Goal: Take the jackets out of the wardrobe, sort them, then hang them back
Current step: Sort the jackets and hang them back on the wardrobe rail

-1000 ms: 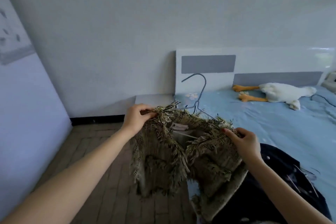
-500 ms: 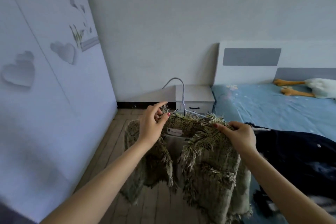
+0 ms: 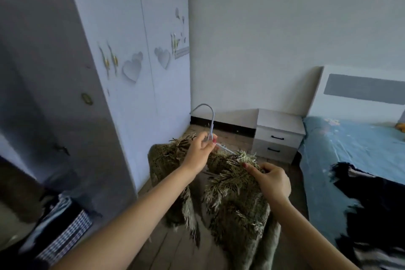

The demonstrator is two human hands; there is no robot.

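Your left hand [image 3: 200, 151] pinches the neck of the pale blue wire hanger [image 3: 210, 124] just under its hook, fingers curled round the stem. Your right hand [image 3: 270, 181] pinches the fringed shoulder of the olive-brown tweed jacket with frayed trim [image 3: 230, 190], thumb and forefinger closed on the cloth. The jacket hangs on that hanger between your two hands, in the air above the wooden floor [image 3: 173, 245], between the wardrobe and the bed.

Expect the jacket to be soft and limp, with some weight in the thick weave, so it likely sags wherever you let go. The loose fringe looks prone to snagging, and the thin hanger probably flexes. Carry it by the hook or neck and steady a shoulder seam, not the fringe.

By count: one tweed jacket in hand, one hanger. A dark navy garment [image 3: 370, 201] lies on the light blue bedsheet [image 3: 341, 144] to your right; how many pieces are in that heap cannot be told. At lower left, striped and houndstooth-check clothing [image 3: 65, 230] shows inside the open part of the white wardrobe with heart decorations [image 3: 131, 68], at least two patterns, exact number unclear. One white two-drawer bedside cabinet [image 3: 276, 138] stands in the corner beside the bed.
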